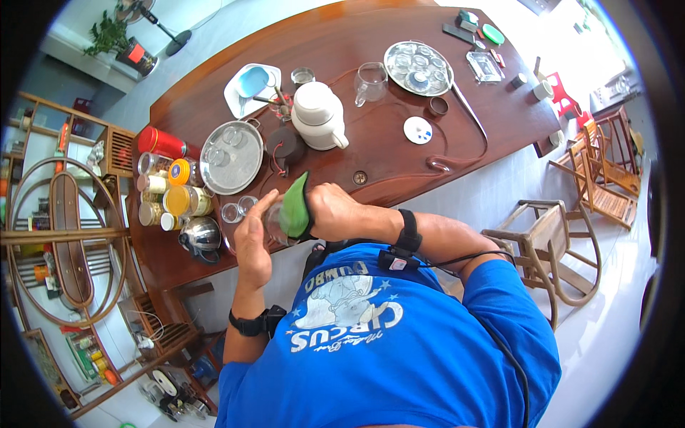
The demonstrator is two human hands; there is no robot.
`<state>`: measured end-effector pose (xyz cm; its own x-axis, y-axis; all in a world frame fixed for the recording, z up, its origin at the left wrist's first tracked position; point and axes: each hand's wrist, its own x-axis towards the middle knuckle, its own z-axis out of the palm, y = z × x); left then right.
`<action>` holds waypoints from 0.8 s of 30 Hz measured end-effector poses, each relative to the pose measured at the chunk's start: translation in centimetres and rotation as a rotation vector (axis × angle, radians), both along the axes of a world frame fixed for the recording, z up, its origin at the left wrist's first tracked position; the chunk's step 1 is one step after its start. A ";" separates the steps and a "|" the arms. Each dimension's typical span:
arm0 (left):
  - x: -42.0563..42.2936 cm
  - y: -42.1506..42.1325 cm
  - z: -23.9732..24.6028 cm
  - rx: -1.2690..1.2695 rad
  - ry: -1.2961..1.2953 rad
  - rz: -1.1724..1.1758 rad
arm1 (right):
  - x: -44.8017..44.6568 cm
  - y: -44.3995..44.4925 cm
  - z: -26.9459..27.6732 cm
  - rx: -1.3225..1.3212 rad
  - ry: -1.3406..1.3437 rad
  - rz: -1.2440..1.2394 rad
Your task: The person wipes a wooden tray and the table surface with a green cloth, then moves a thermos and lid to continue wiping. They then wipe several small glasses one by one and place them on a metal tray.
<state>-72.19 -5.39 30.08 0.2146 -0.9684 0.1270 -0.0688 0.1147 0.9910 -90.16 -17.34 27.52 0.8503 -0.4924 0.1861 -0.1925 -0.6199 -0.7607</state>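
My right hand [334,211] is closed on a green cloth-like piece [296,207] with a black edge, near the table's front edge. Left of it is a clear vessel [275,222], blurred and partly covered by the green piece. My left hand [252,246] cups the vessel's left side, its fingers stretched out behind. Just beyond my left hand, two small clear glass cups [231,213] stand on the table. A round metal tray [233,155] with glass cups lies farther off, beside a dark lidded pot [285,145].
The dark wooden table [385,166] holds a white thermos jug [318,115], a glass pitcher [371,83] and a second tray of cups [396,80]. Several jars [187,200] and a metal kettle [199,235] crowd its left end. A wooden chair [546,241] stands at right.
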 end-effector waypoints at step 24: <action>2.8 -0.2 2.6 -0.534 -0.715 0.162 | 5.9 7.0 1.6 1.332 -0.336 -0.155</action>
